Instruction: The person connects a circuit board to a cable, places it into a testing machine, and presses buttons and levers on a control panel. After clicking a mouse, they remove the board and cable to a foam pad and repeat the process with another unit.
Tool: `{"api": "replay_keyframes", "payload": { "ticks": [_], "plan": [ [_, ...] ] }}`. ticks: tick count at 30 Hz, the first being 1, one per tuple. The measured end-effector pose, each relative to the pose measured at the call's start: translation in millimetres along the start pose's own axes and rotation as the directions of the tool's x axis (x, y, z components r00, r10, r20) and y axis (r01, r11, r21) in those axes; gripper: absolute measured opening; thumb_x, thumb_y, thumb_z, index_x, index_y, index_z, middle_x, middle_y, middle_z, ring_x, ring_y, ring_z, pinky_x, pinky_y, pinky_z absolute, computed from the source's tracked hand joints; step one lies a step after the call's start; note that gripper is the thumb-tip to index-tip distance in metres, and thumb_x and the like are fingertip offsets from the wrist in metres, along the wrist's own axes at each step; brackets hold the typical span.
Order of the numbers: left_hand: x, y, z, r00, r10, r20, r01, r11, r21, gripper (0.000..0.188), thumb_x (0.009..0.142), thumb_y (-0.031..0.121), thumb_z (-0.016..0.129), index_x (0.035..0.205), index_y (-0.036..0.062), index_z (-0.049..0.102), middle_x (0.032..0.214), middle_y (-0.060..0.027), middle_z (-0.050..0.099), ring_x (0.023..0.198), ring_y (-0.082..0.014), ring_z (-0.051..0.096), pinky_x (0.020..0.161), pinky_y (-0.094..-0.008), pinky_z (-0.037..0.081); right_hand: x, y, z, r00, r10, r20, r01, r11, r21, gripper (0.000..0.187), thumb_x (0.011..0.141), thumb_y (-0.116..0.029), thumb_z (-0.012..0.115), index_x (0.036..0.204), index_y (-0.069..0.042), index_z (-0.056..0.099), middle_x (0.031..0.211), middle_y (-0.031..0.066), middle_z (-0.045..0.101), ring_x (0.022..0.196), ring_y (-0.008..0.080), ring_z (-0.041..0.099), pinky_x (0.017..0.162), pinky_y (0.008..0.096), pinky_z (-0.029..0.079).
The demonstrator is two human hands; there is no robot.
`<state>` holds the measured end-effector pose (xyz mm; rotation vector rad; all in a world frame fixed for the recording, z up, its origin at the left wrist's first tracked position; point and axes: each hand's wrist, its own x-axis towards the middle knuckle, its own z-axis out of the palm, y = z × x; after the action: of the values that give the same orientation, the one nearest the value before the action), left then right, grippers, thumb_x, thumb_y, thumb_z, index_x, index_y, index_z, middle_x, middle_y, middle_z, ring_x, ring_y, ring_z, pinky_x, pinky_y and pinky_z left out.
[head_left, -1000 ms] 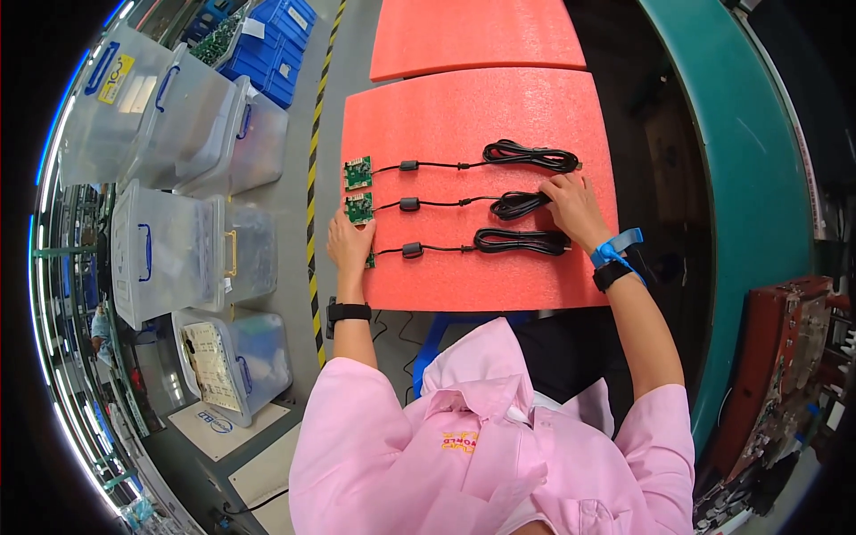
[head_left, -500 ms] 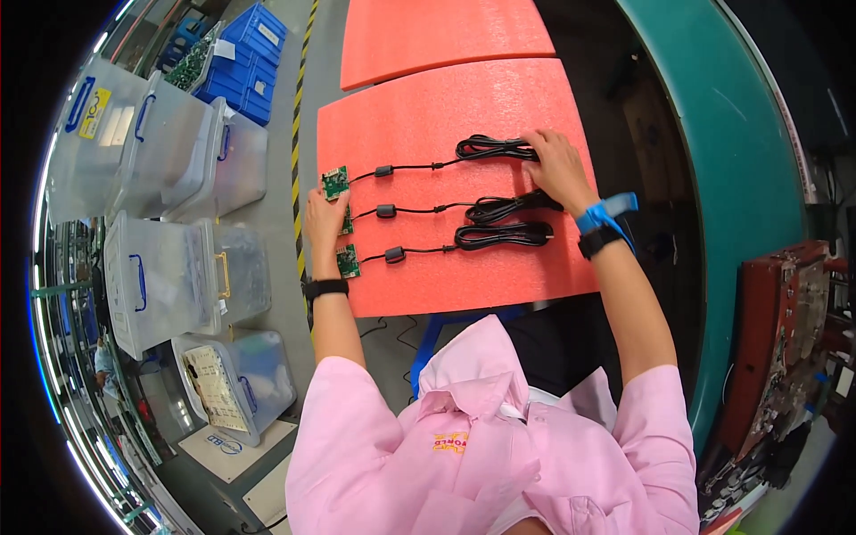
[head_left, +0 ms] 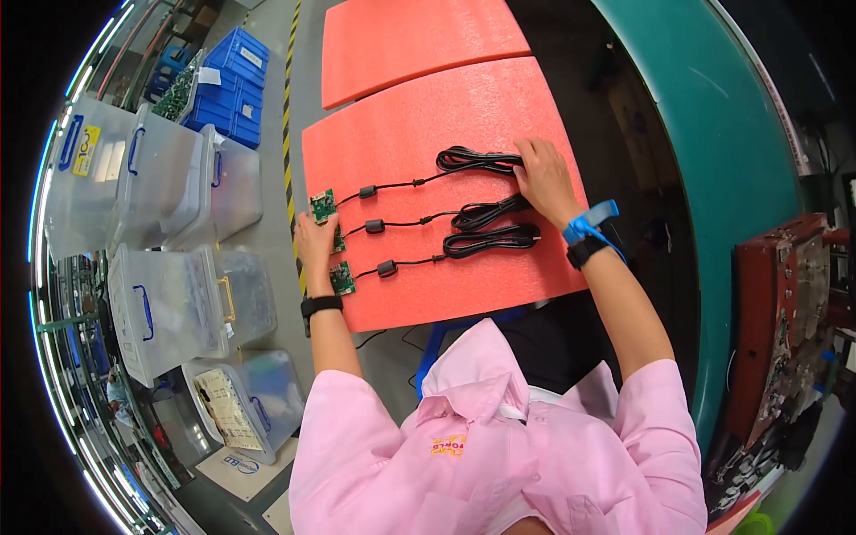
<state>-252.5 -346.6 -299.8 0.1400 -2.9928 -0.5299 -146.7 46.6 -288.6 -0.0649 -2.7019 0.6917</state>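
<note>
Three green circuit boards lie in a column along the left side of a pink foam sheet (head_left: 419, 299): a far board (head_left: 323, 203), a middle board (head_left: 339, 239) partly hidden by my hand, and a near board (head_left: 342, 278). From each a black cable with a ferrite block runs right into a coiled bundle. My left hand (head_left: 315, 248) is closed with thumb and forefinger at the edges of the far board. My right hand (head_left: 546, 181) has its fingers closed on the right end of the far cable bundle (head_left: 473, 160). Nearer me lie the middle bundle (head_left: 481, 214) and the near bundle (head_left: 489, 241).
A second pink foam sheet (head_left: 419, 45) lies beyond. Clear plastic bins (head_left: 165, 303) and blue crates (head_left: 227, 94) stand on the left. To the right are a green surface (head_left: 704, 134) and a red metal box (head_left: 776, 321).
The view has shifted slightly, so the foam sheet and boards appear lower and further left. Both hands stay at the far board and far cable bundle.
</note>
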Motion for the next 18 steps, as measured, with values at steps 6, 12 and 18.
{"api": "replay_keyframes", "payload": {
  "ticks": [6,12,18],
  "plan": [
    [-40,-16,-5,0.981,-0.081,0.179,0.087,0.996,-0.028,0.067,0.066,0.032,0.073,0.116,-0.0019,0.047,0.111,-0.0236,0.056,0.104,-0.0387,0.052,0.086,-0.0435,0.043,-26,-9,-9,0.914,-0.094,0.394,0.067,0.994,0.081,0.022,0.074,-0.012,0.065,0.093,-0.003,0.059,0.095,0.0119,0.058,0.091,0.0326,0.056,0.075,0.0428,0.045],
    [-47,-14,6,0.990,-0.141,0.030,0.139,0.989,0.053,0.063,0.067,0.031,0.072,0.117,0.0008,0.048,0.110,-0.0205,0.056,0.104,-0.0364,0.052,0.088,-0.0427,0.042,-23,-12,-2,0.926,-0.006,0.377,-0.011,0.999,0.043,0.021,0.075,-0.018,0.066,0.091,-0.004,0.060,0.092,0.0103,0.058,0.092,0.0304,0.055,0.075,0.0423,0.046],
    [-51,-15,8,0.992,-0.128,0.022,0.126,0.990,0.067,0.063,0.069,0.032,0.070,0.119,0.0015,0.047,0.113,-0.0200,0.055,0.107,-0.0363,0.051,0.089,-0.0441,0.042,-30,-16,-11,0.951,0.004,0.309,-0.030,0.996,0.079,0.027,0.074,-0.012,0.065,0.099,-0.001,0.059,0.102,0.0135,0.057,0.095,0.0338,0.055,0.080,0.0420,0.045]
  ]
}}
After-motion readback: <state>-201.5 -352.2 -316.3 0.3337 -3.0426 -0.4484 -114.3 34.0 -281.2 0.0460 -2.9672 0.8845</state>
